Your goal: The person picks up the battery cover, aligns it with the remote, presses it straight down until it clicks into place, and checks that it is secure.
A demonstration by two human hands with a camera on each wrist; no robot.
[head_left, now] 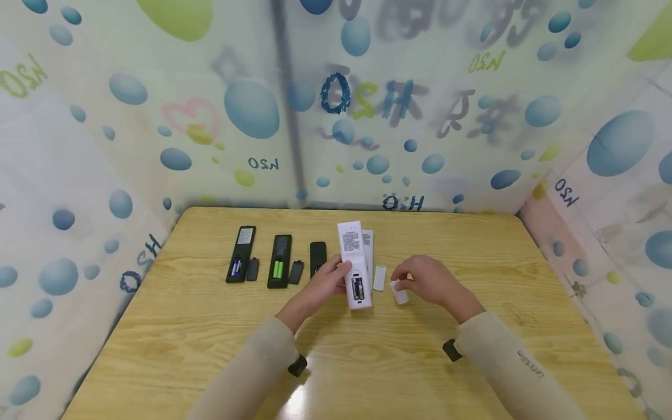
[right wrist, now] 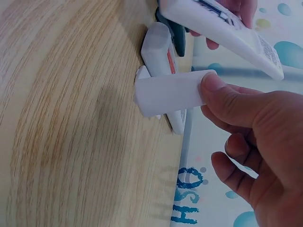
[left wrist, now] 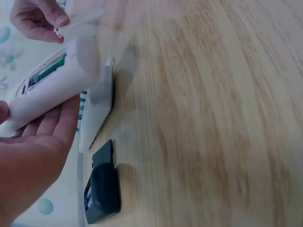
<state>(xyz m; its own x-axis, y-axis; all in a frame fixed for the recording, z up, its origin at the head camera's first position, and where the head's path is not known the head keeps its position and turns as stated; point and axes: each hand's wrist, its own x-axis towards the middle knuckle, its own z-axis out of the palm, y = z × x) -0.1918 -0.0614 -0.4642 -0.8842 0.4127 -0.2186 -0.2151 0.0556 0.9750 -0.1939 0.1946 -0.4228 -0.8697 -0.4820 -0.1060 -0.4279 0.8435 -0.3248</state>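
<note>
My left hand (head_left: 324,281) grips a white remote control (head_left: 350,238), raised off the table with its back facing up. Its battery compartment is uncovered and has batteries (head_left: 358,289) in it. To the right of it, my right hand (head_left: 427,279) pinches a white battery cover (right wrist: 173,92) between thumb and fingers, apart from the remote. Under and behind the held remote lies a second white remote (head_left: 369,249), partly hidden. Near it a second white cover (head_left: 379,278) rests on the wood.
On the wooden table (head_left: 367,361), left of my hands, lie two black remotes (head_left: 242,251) with batteries showing, each beside a loose black cover (head_left: 252,269). A third black remote (head_left: 317,254) is partly hidden by my left hand. A patterned wall (head_left: 315,146) stands behind the table.
</note>
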